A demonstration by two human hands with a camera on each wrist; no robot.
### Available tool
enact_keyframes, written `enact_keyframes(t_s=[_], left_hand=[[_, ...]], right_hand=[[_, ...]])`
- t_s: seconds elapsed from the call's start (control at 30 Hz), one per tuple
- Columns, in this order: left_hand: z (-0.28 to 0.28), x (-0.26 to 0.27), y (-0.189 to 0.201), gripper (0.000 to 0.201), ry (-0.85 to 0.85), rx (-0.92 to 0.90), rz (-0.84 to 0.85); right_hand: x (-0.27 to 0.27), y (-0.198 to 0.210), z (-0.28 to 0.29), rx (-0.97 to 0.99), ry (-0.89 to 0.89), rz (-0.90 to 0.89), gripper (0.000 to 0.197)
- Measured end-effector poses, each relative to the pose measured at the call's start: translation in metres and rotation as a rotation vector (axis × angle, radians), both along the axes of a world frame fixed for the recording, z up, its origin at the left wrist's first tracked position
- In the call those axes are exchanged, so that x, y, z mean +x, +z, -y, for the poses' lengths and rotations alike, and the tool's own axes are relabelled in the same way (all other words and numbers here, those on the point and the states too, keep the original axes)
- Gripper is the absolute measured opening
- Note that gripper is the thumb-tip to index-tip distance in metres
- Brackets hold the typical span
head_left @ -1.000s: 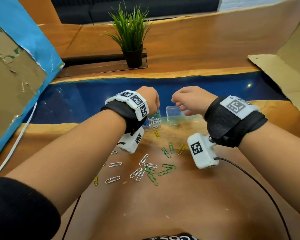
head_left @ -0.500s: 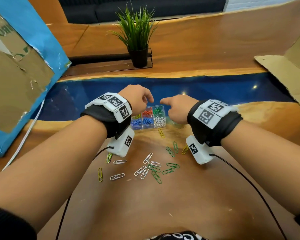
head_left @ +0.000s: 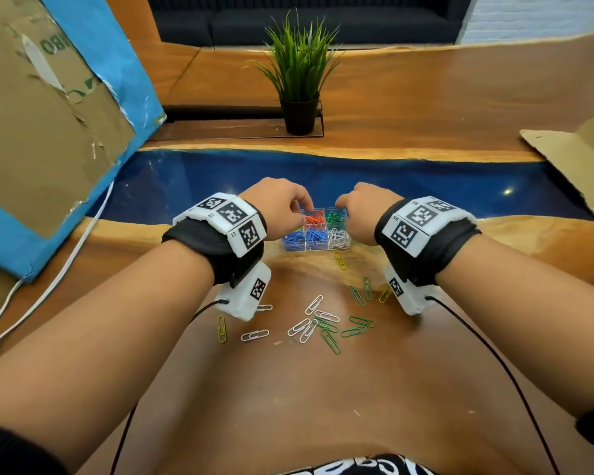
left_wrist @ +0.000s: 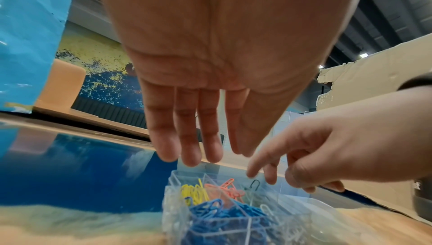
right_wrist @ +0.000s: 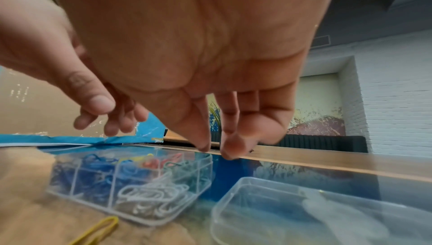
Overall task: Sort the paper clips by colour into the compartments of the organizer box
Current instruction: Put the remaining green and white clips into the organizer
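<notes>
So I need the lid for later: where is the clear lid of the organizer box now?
In the right wrist view the clear lid lies on the table just right of the organizer box, below the right hand.

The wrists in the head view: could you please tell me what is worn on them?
Each wrist bears a black fabric strap with white blocks printed with black square codes: left wrist, right wrist. A white camera box hangs beneath each, trailing a thin black cable. Dark sleeves sit further up.

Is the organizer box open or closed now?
Open. The box has no lid on; the clips in its compartments lie uncovered, and a clear lid lies beside it.
</notes>
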State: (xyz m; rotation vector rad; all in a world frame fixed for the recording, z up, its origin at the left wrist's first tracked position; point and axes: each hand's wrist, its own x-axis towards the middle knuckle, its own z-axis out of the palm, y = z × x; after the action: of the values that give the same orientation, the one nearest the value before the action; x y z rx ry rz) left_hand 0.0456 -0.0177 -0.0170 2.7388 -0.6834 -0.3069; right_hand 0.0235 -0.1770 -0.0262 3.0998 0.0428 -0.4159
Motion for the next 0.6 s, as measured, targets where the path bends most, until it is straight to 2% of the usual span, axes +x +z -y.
enact_keyframes(t_s=[0.17, 0.37, 0.53, 0.6], left_hand=[[-0.011, -0.005, -0.004, 0.025, -0.002, 0.023, -0.022], [-0.017, -0.009, -0.005, 0.026, -0.004, 0.012, -0.025], [-0.025, -0.015, -0.003, 0.016, -0.016, 0.036, 0.001], [-0.027, -0.021, -0.003, 0.012, -0.043, 0.044, -0.03]], right_hand=[[-0.005, -0.002, -0.002, -0.041, 0.032, -0.021, 0.038], [-0.008, 0.006, -0.002, 0.05, 0.017, 0.038, 0.044], [-0.018, 0.015, 0.001, 0.178, -0.013, 0.135, 0.026], [-0.028, 0.016, 0.001, 0.191, -0.007, 0.1, 0.019]])
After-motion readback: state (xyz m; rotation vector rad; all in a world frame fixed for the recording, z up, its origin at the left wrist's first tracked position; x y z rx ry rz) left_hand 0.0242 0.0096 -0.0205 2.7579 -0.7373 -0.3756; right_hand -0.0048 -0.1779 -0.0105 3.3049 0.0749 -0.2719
